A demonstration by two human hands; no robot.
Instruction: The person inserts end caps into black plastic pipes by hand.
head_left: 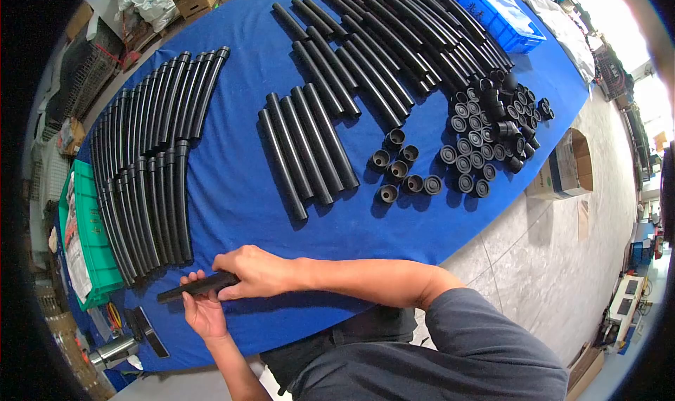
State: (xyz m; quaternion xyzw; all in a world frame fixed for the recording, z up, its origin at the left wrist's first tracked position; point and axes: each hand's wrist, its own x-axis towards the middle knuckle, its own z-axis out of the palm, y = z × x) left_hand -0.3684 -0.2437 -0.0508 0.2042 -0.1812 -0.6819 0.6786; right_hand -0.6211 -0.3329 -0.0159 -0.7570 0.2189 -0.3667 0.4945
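Over the near left part of the table, a black tube (177,292) lies across both of my hands, pointing to the left. My left hand (205,315) supports it from below, thumb and fingers closed around its middle. Around its right end my right hand (254,271) is wrapped, so that end is hidden. Just beyond the hands are rows of black tubes with wider collars at their far ends (144,169). A small group of plain black tubes (302,148) lies farther off, toward the middle.
More black tubes (394,42) cover the far side of the blue cloth (239,225). Black round caps (464,144) are heaped at right, several standing apart. A blue crate (499,14), a green crate (95,239), a phone (151,332) and a metal cup (112,352) sit along the edges.
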